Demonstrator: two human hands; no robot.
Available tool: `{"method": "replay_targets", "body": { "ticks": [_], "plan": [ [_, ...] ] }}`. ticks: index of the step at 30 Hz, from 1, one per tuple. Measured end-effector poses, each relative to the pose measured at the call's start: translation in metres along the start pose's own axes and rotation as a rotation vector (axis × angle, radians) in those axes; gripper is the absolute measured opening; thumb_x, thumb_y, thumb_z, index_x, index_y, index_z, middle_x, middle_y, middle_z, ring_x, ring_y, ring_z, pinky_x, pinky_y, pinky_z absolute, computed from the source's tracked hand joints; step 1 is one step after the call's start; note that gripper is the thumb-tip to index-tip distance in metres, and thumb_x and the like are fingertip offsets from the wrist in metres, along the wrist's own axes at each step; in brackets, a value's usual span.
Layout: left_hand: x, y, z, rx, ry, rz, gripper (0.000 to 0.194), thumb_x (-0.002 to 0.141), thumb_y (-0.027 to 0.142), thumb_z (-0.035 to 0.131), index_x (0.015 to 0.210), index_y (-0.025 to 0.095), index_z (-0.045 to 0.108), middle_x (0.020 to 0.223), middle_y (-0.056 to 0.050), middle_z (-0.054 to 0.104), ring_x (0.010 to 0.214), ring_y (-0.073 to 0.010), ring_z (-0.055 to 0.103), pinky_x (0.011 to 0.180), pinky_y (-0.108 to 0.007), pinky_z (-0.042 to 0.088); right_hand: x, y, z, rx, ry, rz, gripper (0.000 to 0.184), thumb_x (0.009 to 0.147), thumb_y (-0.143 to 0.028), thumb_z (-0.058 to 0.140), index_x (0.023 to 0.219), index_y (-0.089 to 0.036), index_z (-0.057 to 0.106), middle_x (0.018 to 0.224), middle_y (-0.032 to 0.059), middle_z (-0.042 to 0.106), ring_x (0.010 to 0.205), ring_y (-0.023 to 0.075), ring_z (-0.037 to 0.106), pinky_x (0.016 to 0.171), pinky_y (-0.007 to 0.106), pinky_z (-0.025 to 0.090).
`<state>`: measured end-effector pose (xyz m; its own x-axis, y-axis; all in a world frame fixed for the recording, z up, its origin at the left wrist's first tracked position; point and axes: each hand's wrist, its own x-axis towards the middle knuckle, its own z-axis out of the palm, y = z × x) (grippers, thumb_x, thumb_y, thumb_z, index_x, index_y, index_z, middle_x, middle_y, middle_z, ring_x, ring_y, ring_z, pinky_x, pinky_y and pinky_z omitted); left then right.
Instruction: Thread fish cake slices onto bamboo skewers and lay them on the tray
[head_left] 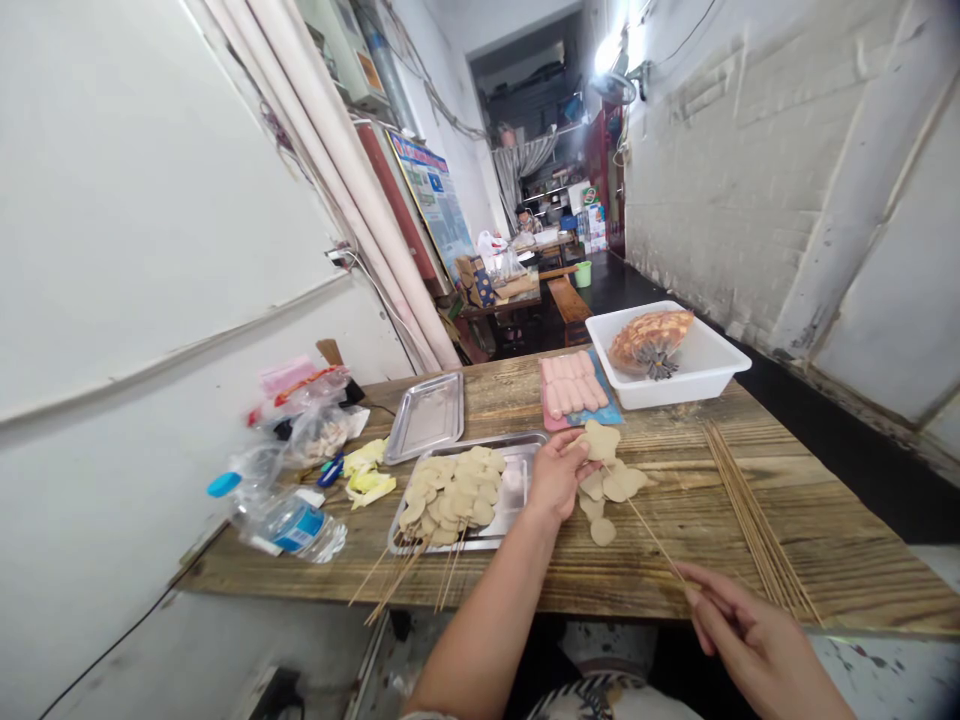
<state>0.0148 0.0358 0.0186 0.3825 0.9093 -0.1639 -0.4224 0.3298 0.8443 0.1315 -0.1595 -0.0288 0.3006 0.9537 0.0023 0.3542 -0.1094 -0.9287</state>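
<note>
Pinching slice (602, 440) w/ L fingers (574, 453), skewer (649, 532) right of them w/ R fingers (712, 582). Hold slice by flat faces; prob. light, soft, tearable.

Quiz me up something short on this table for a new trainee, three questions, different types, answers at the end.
1. Which hand pinches the near end of the skewer?
2. True or false: the pink sausages sit inside the white tub.
3. Fill in the blank: many skewered beige slices are piled on a metal ____.

Key:
1. The right hand.
2. False; the pink sausages lie beside the white tub.
3. tray
</note>
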Motion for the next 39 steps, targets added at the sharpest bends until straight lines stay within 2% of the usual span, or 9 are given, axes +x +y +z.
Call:
{"method": "replay_targets", "body": {
  "ticks": [9,17,27,34,39],
  "plan": [
    [-0.004,0.004,0.004,-0.012,0.008,0.021,0.027,0.059,0.015,0.070,0.083,0.012,0.057,0.085,-0.006,0.062,0.075,-0.0137,0.060,0.075,-0.033,0.050,0.001,0.000,0.001,-0.020,0.005,-0.017,0.040,0.083,-0.038,0.045,0.112,-0.014,0.059,0.049,-0.0028,0.054,0.049,0.0145,0.055,0.052,0.022,0.045],
    [-0.005,0.003,0.004,-0.001,0.008,0.029,0.029,0.059,0.017,0.070,0.084,0.012,0.057,0.084,-0.006,0.061,0.073,-0.0129,0.059,0.074,-0.034,0.050,0.002,0.002,0.001,0.000,-0.018,0.036,0.048,0.083,-0.041,0.044,0.116,-0.009,0.056,0.051,-0.0027,0.053,0.052,0.0142,0.055,0.058,0.021,0.045],
    [-0.005,0.000,0.005,0.079,0.016,0.079,0.031,0.060,0.021,0.070,0.086,0.012,0.057,0.080,-0.005,0.062,0.068,-0.0124,0.059,0.068,-0.030,0.049,0.002,0.006,0.003,-0.050,0.009,0.032,0.052,0.083,-0.044,0.041,0.116,-0.008,0.058,0.050,-0.0022,0.052,0.049,0.0139,0.053,0.051,0.021,0.043],
    [-0.007,-0.005,0.009,0.183,0.016,0.149,0.027,0.063,0.022,0.067,0.088,0.013,0.059,0.084,-0.007,0.064,0.073,-0.0139,0.060,0.070,-0.029,0.048,0.005,-0.002,0.007,-0.061,0.068,0.001,0.046,0.082,-0.042,0.043,0.108,-0.010,0.063,0.048,-0.0022,0.051,0.045,0.0131,0.051,0.046,0.021,0.041],
    [-0.008,-0.010,0.009,0.196,-0.015,0.154,0.029,0.063,0.022,0.067,0.089,0.012,0.058,0.082,-0.007,0.064,0.070,-0.0131,0.060,0.068,-0.027,0.048,0.009,-0.005,0.009,-0.033,0.102,-0.038,0.043,0.081,-0.040,0.044,0.104,-0.011,0.065,0.046,-0.0024,0.052,0.044,0.0133,0.052,0.046,0.020,0.042]
  ]
}}
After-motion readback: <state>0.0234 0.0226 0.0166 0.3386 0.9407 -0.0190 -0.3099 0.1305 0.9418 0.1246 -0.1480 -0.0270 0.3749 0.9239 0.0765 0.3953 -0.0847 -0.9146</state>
